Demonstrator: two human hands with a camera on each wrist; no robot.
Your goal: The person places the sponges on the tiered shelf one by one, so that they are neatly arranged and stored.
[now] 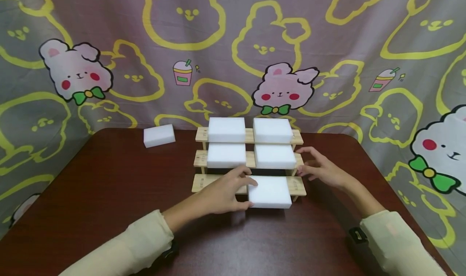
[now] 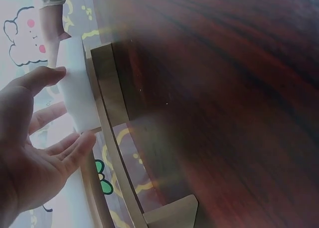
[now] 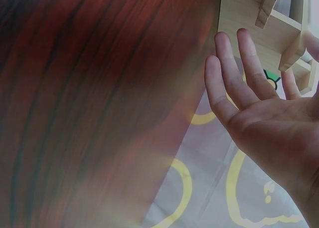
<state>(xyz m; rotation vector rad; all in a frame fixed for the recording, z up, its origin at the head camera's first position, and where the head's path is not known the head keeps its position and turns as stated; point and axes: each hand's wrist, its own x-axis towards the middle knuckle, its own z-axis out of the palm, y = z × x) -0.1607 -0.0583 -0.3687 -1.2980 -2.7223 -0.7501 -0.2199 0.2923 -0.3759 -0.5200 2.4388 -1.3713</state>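
A three-tier wooden stand (image 1: 204, 181) bears white foam-like blocks. On its lowest tier, right of the middle, lies one white block (image 1: 270, 192), its front overhanging the board. My left hand (image 1: 226, 190) is at that block's left end, thumb near the front edge and a finger over the top left corner; the left wrist view shows the hand (image 2: 42, 143) with fingers spread and loosely bent beside the block (image 2: 79, 93). By the stand's right end is my right hand (image 1: 324, 168), fingertips close to the middle tier; whether they touch is unclear. Its fingers (image 3: 232, 71) are fairly straight and hold nothing.
Two white blocks sit on the top tier, left (image 1: 227, 129) and right (image 1: 273, 130), and two on the middle tier, left (image 1: 226, 154) and right (image 1: 274, 156). Another block (image 1: 159, 136) lies at the table's back left. A patterned curtain (image 1: 218, 49) hangs behind the dark-red table (image 1: 120, 175).
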